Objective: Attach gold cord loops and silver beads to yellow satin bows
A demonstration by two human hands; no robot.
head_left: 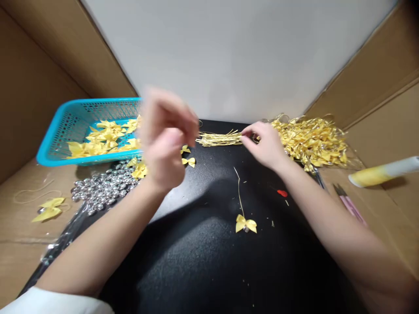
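Note:
My right hand [263, 144] is at the right end of a bundle of thin gold cords [219, 138], its thumb and index finger pinched at the cord ends. My left hand [166, 139] is raised beside the blue basket, curled and smeared by motion; whether it holds anything cannot be made out. In front of my hands, a yellow ribbon bow [246, 224] with a silver bell lies on the black table. A cord runs up from it to a needle [236, 173]. Small yellow bows [189, 162] lie just right of my left hand.
Yellow bows fill part of the blue basket [49, 144] at left. Silver bells [101, 187] are heaped before it. Finished-looking bows with cords [314, 144] are piled at right, near a red needle threader [282, 193], pink-handled scissors [352, 207] and a yellow-white tube [382, 172]. Cardboard walls flank the table.

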